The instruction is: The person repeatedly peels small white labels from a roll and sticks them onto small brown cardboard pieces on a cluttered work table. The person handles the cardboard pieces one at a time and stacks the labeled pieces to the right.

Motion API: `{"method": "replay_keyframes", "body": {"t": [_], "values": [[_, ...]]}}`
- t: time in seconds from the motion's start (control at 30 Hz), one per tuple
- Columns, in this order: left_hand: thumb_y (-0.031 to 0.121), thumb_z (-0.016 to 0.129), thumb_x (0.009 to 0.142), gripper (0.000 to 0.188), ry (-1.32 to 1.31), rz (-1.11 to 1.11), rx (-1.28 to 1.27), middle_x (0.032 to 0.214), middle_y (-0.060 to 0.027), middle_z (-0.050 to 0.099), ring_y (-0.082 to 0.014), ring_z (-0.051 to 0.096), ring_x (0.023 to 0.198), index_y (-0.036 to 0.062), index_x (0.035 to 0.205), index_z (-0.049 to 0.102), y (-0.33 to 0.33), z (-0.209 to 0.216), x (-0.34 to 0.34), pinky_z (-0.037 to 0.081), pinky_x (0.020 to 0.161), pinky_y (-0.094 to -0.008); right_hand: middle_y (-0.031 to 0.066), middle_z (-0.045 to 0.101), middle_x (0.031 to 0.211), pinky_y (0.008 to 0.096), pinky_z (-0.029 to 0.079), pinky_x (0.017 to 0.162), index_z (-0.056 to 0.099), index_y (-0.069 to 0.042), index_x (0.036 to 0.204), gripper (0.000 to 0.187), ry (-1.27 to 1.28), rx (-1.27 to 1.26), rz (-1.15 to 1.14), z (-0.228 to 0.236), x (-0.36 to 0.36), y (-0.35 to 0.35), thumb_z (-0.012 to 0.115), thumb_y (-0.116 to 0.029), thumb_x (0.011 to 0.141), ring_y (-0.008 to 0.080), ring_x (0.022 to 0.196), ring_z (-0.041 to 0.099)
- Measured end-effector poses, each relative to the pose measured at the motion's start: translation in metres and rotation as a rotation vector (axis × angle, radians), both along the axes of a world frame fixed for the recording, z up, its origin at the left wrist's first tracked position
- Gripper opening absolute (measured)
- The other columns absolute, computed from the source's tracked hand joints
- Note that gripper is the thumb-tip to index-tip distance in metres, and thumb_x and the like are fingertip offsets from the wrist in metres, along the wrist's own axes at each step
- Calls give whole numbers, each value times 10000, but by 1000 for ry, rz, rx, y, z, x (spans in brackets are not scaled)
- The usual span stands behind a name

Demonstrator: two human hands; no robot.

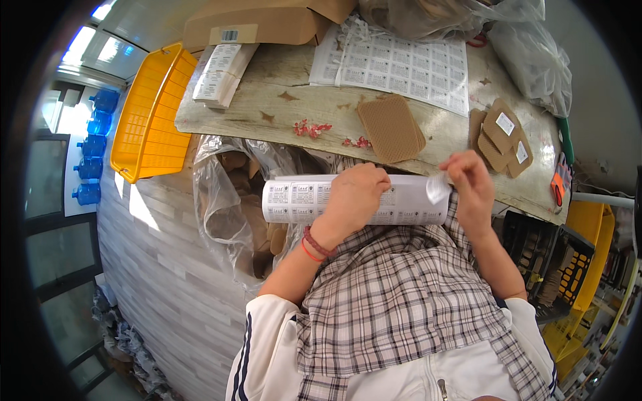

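Observation:
A curved stack of white label sheets (292, 202), printed with rows of small black-and-white labels, lies across my lap at the table's edge. My left hand (354, 200) rests on its middle with fingers curled, gripping it. At the sheets' right end my right hand (471, 190) pinches a small white paper piece (438, 189), which looks like a label lifting at the corner. Whether it is still joined to the sheet I cannot tell. On the table just beyond lie brown ribbed pads (390, 128). Farther right, a few more brown pads (497, 144) carry white labels.
More label sheets (408, 63) lie at the back beside a cardboard box (267, 20) and a stack of paper strips (221, 73). A yellow basket (150, 113) stands left. Below the table hangs a clear plastic bag (224, 214). Orange-handled scissors (558, 184) lie at the right edge.

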State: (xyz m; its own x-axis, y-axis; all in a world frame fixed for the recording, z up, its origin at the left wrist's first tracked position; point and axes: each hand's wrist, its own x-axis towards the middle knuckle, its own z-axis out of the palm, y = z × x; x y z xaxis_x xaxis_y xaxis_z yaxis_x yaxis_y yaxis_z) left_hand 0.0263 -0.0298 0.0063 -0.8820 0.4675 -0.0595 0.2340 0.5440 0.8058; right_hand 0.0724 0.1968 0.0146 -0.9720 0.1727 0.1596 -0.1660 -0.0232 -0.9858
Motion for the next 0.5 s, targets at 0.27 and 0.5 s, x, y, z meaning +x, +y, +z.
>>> {"method": "replay_keyframes", "body": {"t": [0.27, 0.5], "values": [[42, 601, 853, 55, 446, -81, -89, 1410, -285, 515, -427, 437, 1383, -5, 853, 630, 16, -21, -8, 350, 1147, -509, -25, 593, 864, 230, 449, 750, 611, -26, 1007, 48, -178, 280, 156, -52, -124, -2, 613, -73, 1000, 66, 801, 518], [48, 600, 853, 64, 420, -91, -81, 1400, -290, 524, -434, 451, 1374, -12, 859, 618, 16, -29, -10, 351, 1149, -520, 101, 690, 871, 318, 513, 744, 623, 11, 997, 115, -106, 464, 36, -68, -128, -16, 654, -97, 971, 180, 786, 626]]}}
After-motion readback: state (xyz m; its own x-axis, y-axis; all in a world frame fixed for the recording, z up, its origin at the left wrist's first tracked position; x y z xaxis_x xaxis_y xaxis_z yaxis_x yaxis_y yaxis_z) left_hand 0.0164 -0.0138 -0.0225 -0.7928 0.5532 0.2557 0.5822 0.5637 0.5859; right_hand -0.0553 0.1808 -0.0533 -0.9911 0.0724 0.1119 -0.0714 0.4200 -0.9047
